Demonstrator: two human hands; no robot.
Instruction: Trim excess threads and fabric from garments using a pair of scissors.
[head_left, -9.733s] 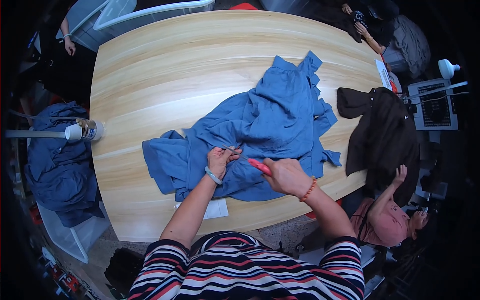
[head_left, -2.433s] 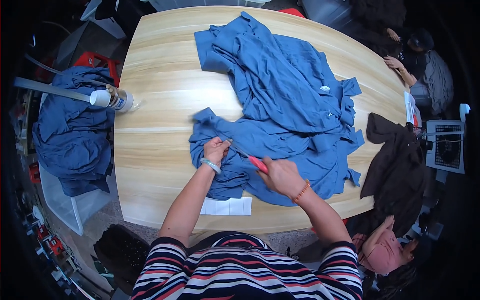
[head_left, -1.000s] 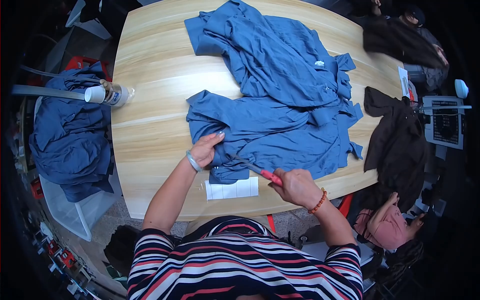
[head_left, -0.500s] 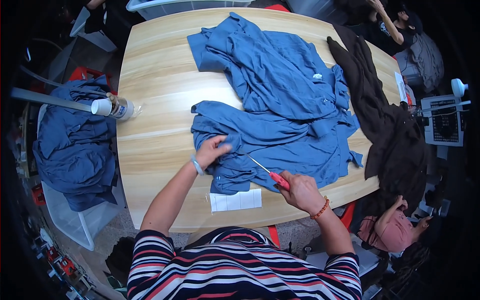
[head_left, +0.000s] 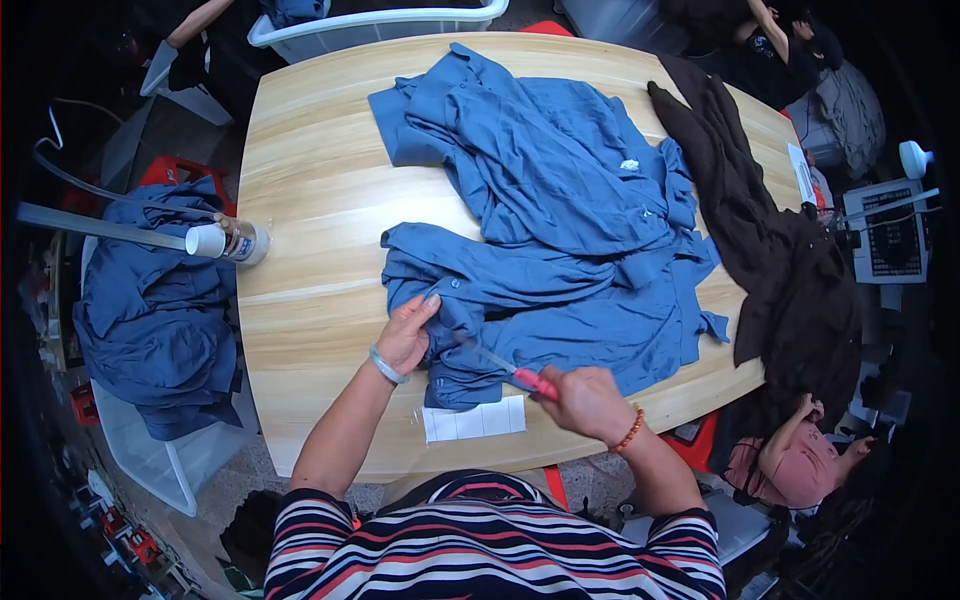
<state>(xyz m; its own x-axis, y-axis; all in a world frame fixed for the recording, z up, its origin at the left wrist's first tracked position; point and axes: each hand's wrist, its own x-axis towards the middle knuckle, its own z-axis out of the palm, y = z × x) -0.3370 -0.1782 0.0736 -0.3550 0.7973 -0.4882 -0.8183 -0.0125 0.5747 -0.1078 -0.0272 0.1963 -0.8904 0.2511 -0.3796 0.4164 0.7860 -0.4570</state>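
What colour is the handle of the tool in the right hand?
Red, on the tool gripped by the right hand; the head view shows it best.

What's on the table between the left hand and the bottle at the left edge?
Head view: bare wood only between the left hand and the bottle; nothing lies on that stretch of table.

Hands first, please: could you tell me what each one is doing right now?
Left hand: open, pressing the blue garment.
Right hand: closed on a red-handled tool.

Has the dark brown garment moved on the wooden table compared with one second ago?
Yes. The dark brown garment now lies stretched along the wooden table's right edge, reaching toward its far end.
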